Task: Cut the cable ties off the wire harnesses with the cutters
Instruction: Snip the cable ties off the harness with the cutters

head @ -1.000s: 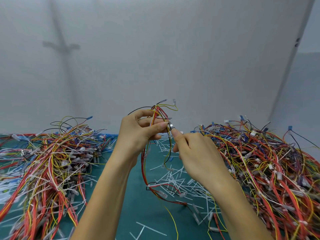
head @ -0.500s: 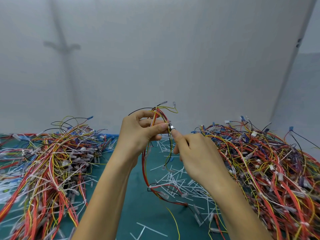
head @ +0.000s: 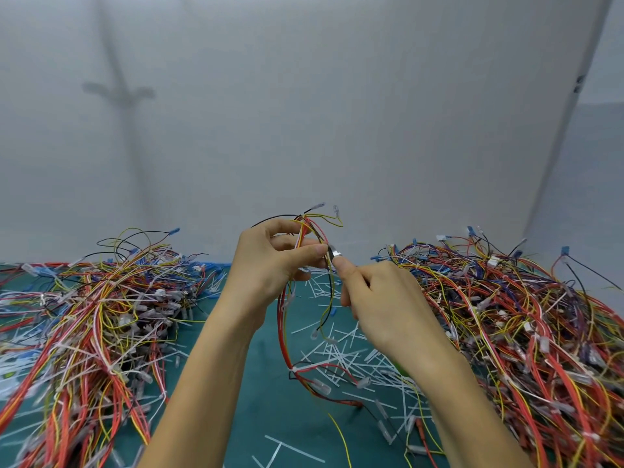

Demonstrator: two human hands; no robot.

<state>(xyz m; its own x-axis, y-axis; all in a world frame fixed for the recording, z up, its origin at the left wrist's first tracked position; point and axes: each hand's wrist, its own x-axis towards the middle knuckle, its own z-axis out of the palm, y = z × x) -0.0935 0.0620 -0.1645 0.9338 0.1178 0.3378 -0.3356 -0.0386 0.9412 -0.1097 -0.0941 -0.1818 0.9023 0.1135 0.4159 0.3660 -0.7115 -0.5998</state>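
Forearms, bare, reach up from the bottom edge over a smooth, flat, dark green mat (head: 263, 420). Thin, straight white plastic offcuts (head: 337, 352) lie scattered across the mat between and beneath the arms.

Above them, the left hand (head: 270, 261) holds a wire harness (head: 287, 319). Its thumb and fingers curl round a bunch of thin red, yellow and black wires near the top, and the rest hangs in a long loop down to the mat. A white cable tie (head: 301, 368) cinches the loop low down.

The right hand (head: 381, 295) is curled like a fist round the cutters (head: 335, 254). Only a small shiny metal tip shows past the forefinger, touching the wires just beside the left thumb. Whether the blades are parted cannot be seen.

Farther back, the left heap (head: 94, 315) of harnesses sprawls on the mat, a glossy tangle of red, yellow, white and blue strands with clear plastic connectors. The right heap (head: 523, 315) is larger and equally knotted. Behind everything stands a plain, matte, pale grey wall (head: 337, 113) with a faint shadow on its left part.
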